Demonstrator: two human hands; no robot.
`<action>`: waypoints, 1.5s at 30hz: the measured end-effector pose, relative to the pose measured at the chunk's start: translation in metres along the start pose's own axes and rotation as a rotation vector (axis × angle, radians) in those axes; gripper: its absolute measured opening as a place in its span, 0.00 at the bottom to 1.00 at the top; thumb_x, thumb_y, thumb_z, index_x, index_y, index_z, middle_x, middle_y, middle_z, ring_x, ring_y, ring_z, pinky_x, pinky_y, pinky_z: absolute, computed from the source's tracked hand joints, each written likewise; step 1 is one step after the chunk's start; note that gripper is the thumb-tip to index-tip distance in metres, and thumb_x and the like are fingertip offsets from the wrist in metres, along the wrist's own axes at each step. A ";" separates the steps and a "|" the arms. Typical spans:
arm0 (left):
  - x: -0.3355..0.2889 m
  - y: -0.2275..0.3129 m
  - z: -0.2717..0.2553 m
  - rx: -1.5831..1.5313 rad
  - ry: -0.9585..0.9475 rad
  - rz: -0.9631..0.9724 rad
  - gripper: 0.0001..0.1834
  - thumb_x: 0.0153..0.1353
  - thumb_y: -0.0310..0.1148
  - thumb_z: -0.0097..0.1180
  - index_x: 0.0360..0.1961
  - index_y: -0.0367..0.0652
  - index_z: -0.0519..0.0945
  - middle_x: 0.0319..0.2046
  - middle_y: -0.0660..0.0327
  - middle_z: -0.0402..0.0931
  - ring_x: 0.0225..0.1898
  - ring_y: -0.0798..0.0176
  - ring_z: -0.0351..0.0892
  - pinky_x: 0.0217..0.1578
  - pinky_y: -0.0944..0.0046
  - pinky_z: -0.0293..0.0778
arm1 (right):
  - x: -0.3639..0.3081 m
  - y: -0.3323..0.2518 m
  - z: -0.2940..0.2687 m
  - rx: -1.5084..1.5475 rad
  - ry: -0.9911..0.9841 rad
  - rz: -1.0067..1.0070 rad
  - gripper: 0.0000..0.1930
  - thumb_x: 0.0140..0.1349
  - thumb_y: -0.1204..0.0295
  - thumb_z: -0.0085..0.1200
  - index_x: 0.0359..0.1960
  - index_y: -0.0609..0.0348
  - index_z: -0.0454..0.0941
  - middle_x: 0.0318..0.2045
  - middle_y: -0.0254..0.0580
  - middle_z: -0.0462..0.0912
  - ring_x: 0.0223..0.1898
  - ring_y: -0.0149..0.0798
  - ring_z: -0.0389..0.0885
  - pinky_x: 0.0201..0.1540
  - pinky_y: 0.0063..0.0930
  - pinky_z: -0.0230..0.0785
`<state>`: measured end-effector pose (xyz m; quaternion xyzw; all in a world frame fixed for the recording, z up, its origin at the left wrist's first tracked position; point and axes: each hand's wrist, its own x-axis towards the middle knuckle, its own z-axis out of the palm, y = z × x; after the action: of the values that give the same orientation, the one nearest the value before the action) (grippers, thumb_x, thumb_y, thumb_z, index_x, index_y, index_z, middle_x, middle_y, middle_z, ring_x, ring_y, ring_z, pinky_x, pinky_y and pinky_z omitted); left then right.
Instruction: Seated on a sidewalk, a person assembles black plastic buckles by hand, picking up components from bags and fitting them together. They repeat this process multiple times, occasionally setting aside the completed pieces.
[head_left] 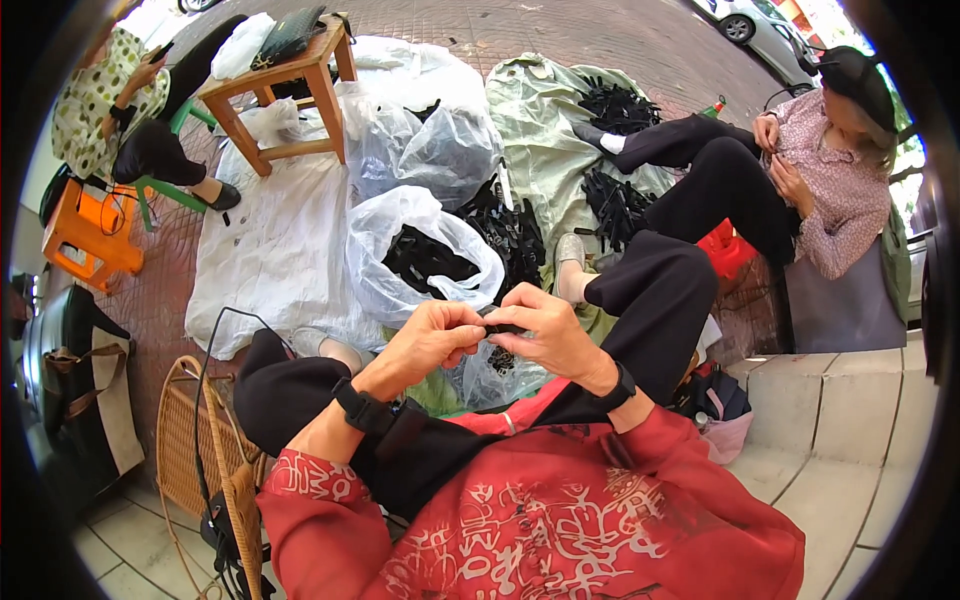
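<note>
My left hand (432, 342) and my right hand (545, 326) meet in front of my lap. Both are closed in a pinch on a small black strip (503, 328), mostly hidden by the fingers. Just beyond them a white plastic bag (365, 268) stands with its mouth wide, holding many black strips (425, 256). A loose heap of black pieces (515, 240) lies to the right of the bag. Below my hands, between my knees, a clear plastic bag (480, 385) holds small dark parts that I cannot make out.
A wooden stool (268, 155) with bags on it stands at the far left, near a seated person (125, 100) and an orange plastic stool (95, 235). On the right sits another person (840, 185) beside piles of black strips (615, 205) on a green sheet (535, 130). A wicker chair (180, 440) is at left.
</note>
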<state>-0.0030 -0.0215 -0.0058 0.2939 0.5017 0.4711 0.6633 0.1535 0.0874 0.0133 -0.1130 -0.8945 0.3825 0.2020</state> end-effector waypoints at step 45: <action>-0.008 -0.001 0.010 -0.127 -0.047 -0.035 0.05 0.52 0.28 0.53 0.28 0.36 0.76 0.17 0.66 0.70 0.13 0.75 0.68 0.13 0.76 0.66 | -0.003 0.005 -0.008 0.107 -0.144 -0.146 0.13 0.41 0.79 0.59 0.31 0.61 0.74 0.28 0.41 0.75 0.29 0.40 0.76 0.31 0.25 0.69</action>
<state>0.0066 -0.0285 -0.0004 0.2534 0.4604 0.4831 0.7003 0.1596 0.0952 0.0136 -0.0089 -0.8908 0.4211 0.1703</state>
